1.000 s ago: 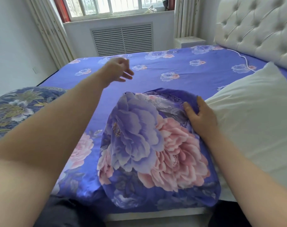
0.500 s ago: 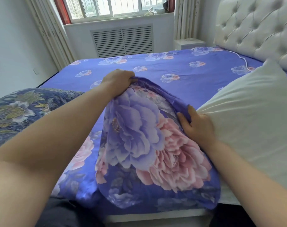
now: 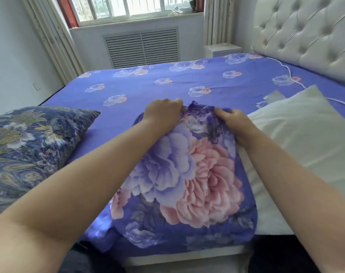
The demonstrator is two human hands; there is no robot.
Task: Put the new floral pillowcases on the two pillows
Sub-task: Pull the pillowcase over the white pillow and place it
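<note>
A pillow inside a purple floral pillowcase (image 3: 187, 184) with big pink and lilac flowers lies at the bed's near edge. My left hand (image 3: 163, 113) grips the bunched far end of the case on the left. My right hand (image 3: 232, 121) grips the same bunched end on the right. A bare white pillow (image 3: 305, 138) lies to the right, touching the covered one. At the left lies a pillow in a dark blue floral case (image 3: 30, 142).
The bed wears a purple floral sheet (image 3: 148, 89). A tufted white headboard (image 3: 309, 34) rises at the right, with a white cable (image 3: 289, 75) trailing over the sheet. Beyond the bed are a radiator grille (image 3: 142, 47), a window and curtains.
My left hand came back from above the sheet and took hold of the case's far end. My right hand slid from the case's right side up to that end.
</note>
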